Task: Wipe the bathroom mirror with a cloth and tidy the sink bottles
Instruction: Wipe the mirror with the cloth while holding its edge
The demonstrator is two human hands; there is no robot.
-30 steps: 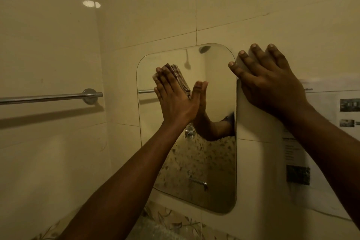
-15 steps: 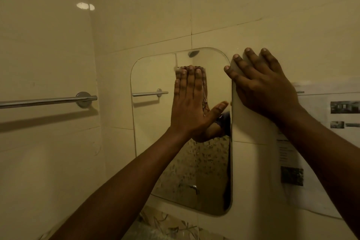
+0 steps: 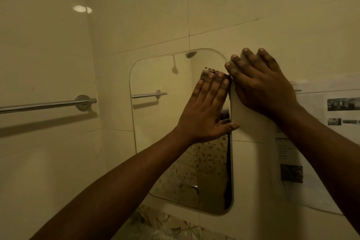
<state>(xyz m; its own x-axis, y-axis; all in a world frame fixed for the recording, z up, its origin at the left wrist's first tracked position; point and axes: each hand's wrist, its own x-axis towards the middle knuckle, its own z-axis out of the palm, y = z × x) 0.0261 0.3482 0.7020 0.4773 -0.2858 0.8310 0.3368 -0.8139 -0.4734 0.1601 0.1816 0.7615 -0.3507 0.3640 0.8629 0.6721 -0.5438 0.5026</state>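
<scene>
Brown checked cloth (image 3: 210, 72) under flat fingers (image 3: 211, 91) of left hand (image 3: 202, 117), against mirror (image 3: 161, 132)

The mirror (image 3: 155, 132) hangs on the wall. The left hand (image 3: 206, 111) lies flat on the mirror's upper right part, with the cloth (image 3: 209, 73) under its fingers and showing just above the fingertips. The right hand (image 3: 261, 87) rests on the wall, touching the mirror's upper right edge. A towel rail (image 3: 48, 104) sits left of the mirror. A printed sheet (image 3: 321, 142) is right of the mirror, partly behind the right forearm.
</scene>
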